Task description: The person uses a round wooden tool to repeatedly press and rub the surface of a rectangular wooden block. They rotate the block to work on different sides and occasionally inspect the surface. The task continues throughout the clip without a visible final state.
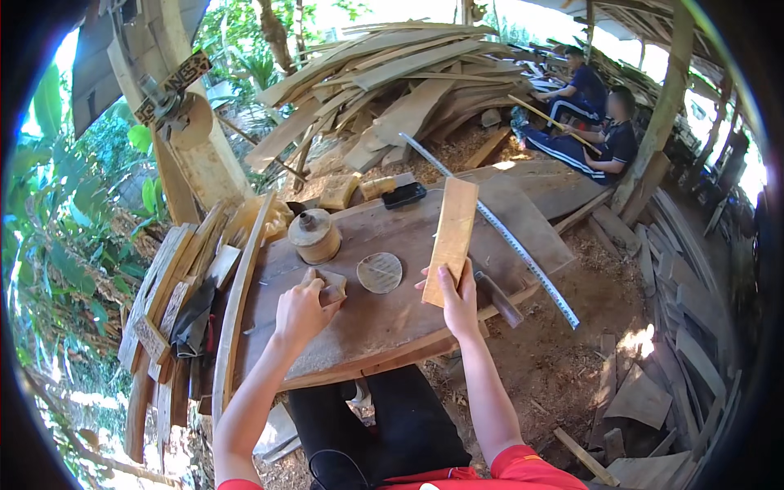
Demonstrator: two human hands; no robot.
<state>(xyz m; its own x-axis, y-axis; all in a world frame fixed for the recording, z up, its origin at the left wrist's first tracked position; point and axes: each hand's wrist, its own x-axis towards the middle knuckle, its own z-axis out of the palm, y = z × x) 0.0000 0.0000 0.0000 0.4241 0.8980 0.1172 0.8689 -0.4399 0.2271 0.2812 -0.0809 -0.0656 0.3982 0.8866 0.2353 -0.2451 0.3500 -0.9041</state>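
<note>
Stretches both bare arms forward from the lower edge, well apart. Slants left forearm (263, 380) up and inward, ending in left hand (305, 310) with the back uppermost, bent at the knuckles and closed in a pinch between curled fingers and thumb. Angles right forearm (489, 384) inward too, with little bend at the wrist. Clasps firmly with right hand (455, 296), thumb pointing away in front, fingertips showing at the opposite side.
</note>
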